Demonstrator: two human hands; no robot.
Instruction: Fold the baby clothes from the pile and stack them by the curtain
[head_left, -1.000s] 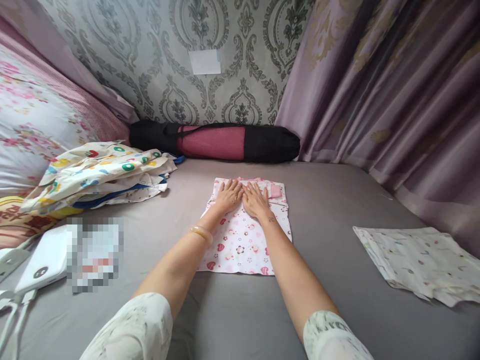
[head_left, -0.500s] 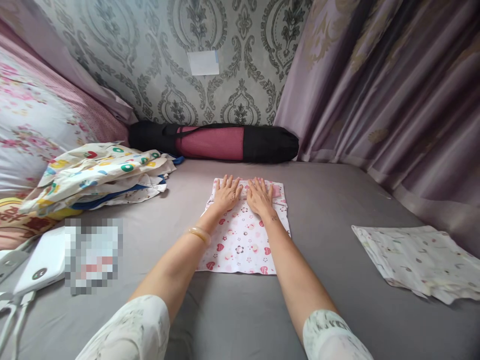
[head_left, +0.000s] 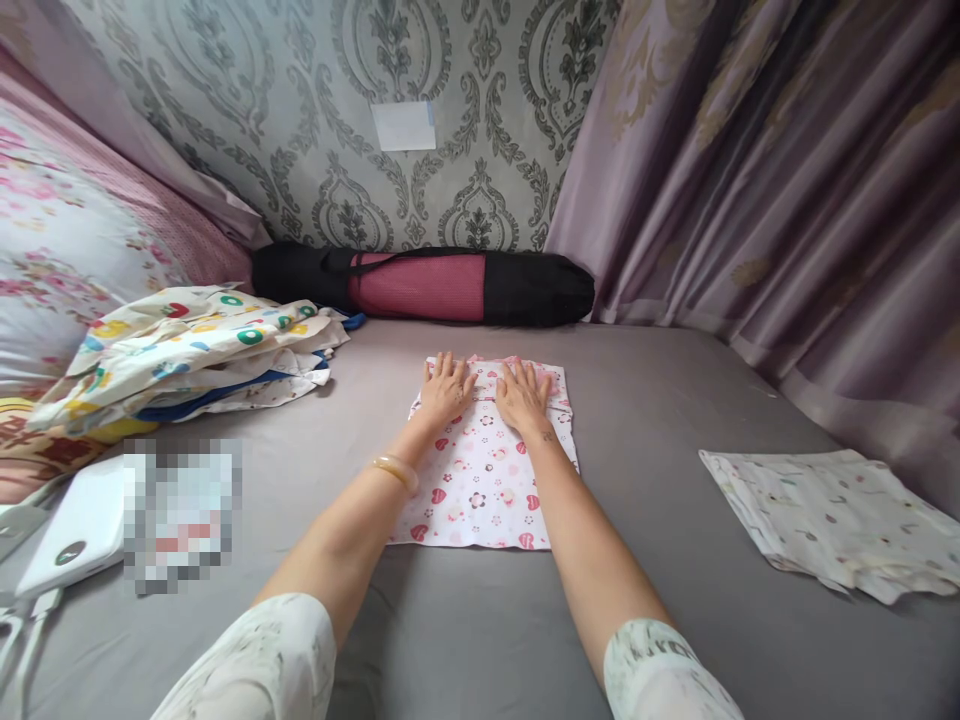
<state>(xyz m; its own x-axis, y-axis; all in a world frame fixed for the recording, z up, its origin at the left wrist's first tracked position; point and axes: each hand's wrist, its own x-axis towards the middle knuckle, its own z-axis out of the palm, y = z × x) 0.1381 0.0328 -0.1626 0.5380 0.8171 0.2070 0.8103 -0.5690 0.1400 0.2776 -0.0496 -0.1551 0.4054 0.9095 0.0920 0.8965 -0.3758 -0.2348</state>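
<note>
A black-and-maroon bag [head_left: 420, 288] lies along the far patterned wall [head_left: 480, 110] (a white card [head_left: 404, 126] shows above it). Printed clothes [head_left: 195, 345] are heaped at left, beyond a white device [head_left: 86, 525] with a cable [head_left: 31, 650]; at right, a pale printed cloth [head_left: 832, 520] lies near a purple curtain [head_left: 720, 190].

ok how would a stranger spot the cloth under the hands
Find the long bag by the wall. Nearer the camera, on the grey sheet, lies the cloth, the left hand and right hand on its far end. Red hearts on white set it apart from the colourful heap at left and the pale cloth at right.
</note>
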